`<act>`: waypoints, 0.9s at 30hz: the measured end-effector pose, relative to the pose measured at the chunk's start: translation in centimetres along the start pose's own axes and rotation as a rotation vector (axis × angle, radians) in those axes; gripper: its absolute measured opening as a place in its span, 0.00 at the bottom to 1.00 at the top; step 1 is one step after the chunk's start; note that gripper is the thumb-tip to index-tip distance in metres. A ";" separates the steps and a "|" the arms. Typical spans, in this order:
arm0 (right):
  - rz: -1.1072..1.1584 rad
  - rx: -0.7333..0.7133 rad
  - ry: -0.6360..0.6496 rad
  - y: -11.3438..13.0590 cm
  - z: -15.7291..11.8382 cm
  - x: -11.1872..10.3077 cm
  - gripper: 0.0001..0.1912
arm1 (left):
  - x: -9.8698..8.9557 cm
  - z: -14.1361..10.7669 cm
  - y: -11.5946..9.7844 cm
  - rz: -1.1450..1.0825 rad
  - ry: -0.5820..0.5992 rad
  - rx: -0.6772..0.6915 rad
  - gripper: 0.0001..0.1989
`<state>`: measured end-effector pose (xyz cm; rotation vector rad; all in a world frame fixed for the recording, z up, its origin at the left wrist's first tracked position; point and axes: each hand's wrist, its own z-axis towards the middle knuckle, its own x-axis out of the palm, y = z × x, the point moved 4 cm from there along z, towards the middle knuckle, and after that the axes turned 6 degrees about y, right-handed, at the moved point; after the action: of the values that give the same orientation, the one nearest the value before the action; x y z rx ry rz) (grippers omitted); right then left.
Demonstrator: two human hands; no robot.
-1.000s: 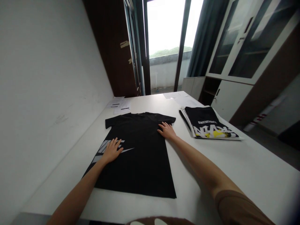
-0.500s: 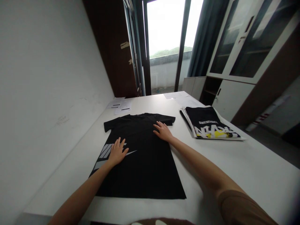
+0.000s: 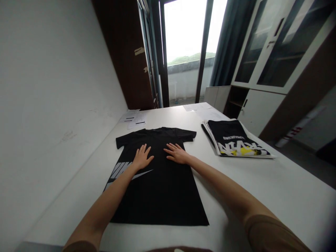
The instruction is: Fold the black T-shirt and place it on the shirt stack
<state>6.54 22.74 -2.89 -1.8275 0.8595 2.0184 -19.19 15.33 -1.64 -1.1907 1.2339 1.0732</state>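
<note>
White table (image 3: 262, 182): black T-shirt (image 3: 160, 189) flat, folded shirt stack (image 3: 236, 141), papers (image 3: 133, 119).

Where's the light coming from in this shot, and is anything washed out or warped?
Head view: daylight pours through the window, which is blown out white; the black T-shirt under the left hand and right hand reads as near-flat dark, folds barely visible; wide-angle distortion bends the cabinet and wall lines outward.

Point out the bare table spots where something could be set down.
Bare white table lies to the right of the black T-shirt, nearer than the folded shirt stack. A narrower bare strip runs between shirt and wall. Papers crowd the far left corner; both hands, left hand and right hand, press the shirt.
</note>
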 end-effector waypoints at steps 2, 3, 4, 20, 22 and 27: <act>0.016 -0.004 0.037 0.3 0.0 0.2 0.35 | 0.7 0.5 -0.7 -0.009 0.022 0.038 0.37; 0.015 -0.003 0.032 0.3 0.0 0.2 0.36 | 1.1 0.6 -1.0 -0.015 0.023 0.043 0.37; 0.012 -0.001 0.018 0.3 0.0 0.2 0.36 | 1.5 0.7 -1.2 -0.022 0.014 0.036 0.38; -0.018 0.039 0.026 -1.0 0.5 1.2 0.39 | 3.1 1.7 -0.9 -0.013 0.067 0.012 0.42; -0.028 0.044 0.033 -1.0 0.6 1.2 0.39 | 3.2 2.1 -0.8 -0.012 0.069 0.008 0.43; -0.038 0.058 0.046 -0.7 0.5 1.1 0.39 | 3.3 3.1 -0.4 0.006 0.049 0.002 0.43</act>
<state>6.36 23.36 -4.14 -1.8511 0.8799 1.9146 -18.26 18.22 -4.99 -1.2186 1.2766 1.0520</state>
